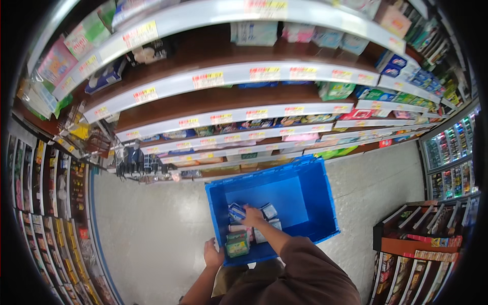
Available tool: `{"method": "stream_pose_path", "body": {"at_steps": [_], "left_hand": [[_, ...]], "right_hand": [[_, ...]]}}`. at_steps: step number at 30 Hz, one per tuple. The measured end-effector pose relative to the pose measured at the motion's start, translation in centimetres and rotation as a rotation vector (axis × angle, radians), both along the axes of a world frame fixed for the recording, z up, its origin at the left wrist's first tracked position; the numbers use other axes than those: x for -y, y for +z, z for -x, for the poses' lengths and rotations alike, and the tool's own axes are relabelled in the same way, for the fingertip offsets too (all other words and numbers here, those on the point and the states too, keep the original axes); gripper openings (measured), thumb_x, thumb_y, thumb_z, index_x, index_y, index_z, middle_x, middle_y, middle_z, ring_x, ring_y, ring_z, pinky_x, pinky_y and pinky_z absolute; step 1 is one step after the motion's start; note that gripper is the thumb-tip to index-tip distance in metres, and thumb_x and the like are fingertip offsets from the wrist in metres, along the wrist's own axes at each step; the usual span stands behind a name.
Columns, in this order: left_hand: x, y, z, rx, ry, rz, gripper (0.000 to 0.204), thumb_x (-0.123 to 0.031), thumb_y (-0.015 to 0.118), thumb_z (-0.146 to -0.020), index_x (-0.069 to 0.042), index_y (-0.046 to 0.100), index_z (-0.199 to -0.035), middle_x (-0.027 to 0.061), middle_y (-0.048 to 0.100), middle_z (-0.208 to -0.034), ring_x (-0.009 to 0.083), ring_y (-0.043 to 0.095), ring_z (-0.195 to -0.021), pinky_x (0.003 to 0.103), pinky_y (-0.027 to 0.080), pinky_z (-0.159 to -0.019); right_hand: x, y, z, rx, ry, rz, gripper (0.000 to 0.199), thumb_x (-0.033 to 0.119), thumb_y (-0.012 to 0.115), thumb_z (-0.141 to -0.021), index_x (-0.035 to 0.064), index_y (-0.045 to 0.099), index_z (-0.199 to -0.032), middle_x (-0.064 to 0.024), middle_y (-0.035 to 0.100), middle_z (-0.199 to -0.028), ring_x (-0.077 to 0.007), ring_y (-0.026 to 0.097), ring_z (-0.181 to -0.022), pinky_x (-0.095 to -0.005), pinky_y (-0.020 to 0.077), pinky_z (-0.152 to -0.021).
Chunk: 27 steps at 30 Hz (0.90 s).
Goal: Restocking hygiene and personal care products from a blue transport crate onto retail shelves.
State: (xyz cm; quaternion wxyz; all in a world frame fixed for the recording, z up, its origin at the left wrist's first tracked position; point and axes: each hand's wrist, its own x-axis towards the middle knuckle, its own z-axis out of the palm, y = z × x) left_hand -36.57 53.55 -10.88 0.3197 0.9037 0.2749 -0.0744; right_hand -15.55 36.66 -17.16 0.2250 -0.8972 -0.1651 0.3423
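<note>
A deep blue plastic crate stands on the floor in front of me. Reaching down into it, my right hand has its fingers on a small blue-and-white package by the crate's left side and appears to grip it. Close by lie a white-and-dark packet, some pale packets partly under my forearm, and a green pack in the near left corner. My left hand is outside, beside the crate's near left corner, with fingers stretched out and nothing in them.
Long shop shelves with price labels and packaged goods run across ahead. More stocked shelving lines the left. At the right are a low display rack and a lit glass-door cooler. Grey floor surrounds the crate.
</note>
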Motion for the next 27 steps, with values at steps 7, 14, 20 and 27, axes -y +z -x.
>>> {"method": "stream_pose_path", "body": {"at_steps": [7, 14, 20, 27], "left_hand": [[2.1, 5.9, -5.9, 0.116, 0.174, 0.78, 0.06, -0.024, 0.073, -0.087, 0.003, 0.047, -0.135, 0.0153, 0.059, -0.128, 0.0279, 0.059, -0.116, 0.04, 0.049, -0.095], [4.8, 12.2, -9.8, -0.091, 0.054, 1.181, 0.039, -0.026, 0.064, -0.097, -0.002, 0.057, -0.127, 0.0109, 0.066, -0.118, 0.0226, 0.065, -0.106, 0.038, 0.057, -0.088], [9.4, 16.7, -12.4, 0.326, -0.148, 0.351, 0.06, -0.027, 0.082, -0.076, 0.002, 0.058, -0.123, 0.0208, 0.069, -0.109, 0.0302, 0.069, -0.099, 0.037, 0.054, -0.083], [11.0, 18.1, -12.8, 0.386, -0.269, 0.415, 0.072, -0.019, 0.08, -0.078, -0.001, 0.046, -0.139, 0.0145, 0.068, -0.114, 0.023, 0.068, -0.095, 0.035, 0.055, -0.082]], "right_hand": [[8.4, 12.5, 0.3, -0.649, -0.076, -0.58, 0.066, 0.028, 0.08, -0.078, 0.0014, 0.055, -0.133, -0.0094, 0.064, -0.121, -0.0165, 0.06, -0.106, -0.0306, 0.0476, -0.092], [12.0, 18.6, 0.7, -0.476, -0.267, -0.57, 0.069, 0.029, 0.08, -0.081, -0.004, 0.052, -0.135, -0.0133, 0.062, -0.124, -0.0195, 0.058, -0.113, -0.0321, 0.0484, -0.094], [10.3, 20.0, 1.8, -0.31, -0.498, -0.847, 0.117, 0.033, 0.091, -0.068, -0.0044, 0.015, -0.149, -0.0255, 0.046, -0.137, -0.0297, 0.054, -0.122, -0.0387, 0.0477, -0.099], [9.7, 18.4, -2.4, 0.216, -0.737, -1.013, 0.116, 0.031, 0.093, -0.063, -0.0059, 0.02, -0.145, -0.024, 0.044, -0.135, -0.0315, 0.048, -0.126, -0.0416, 0.0413, -0.106]]}}
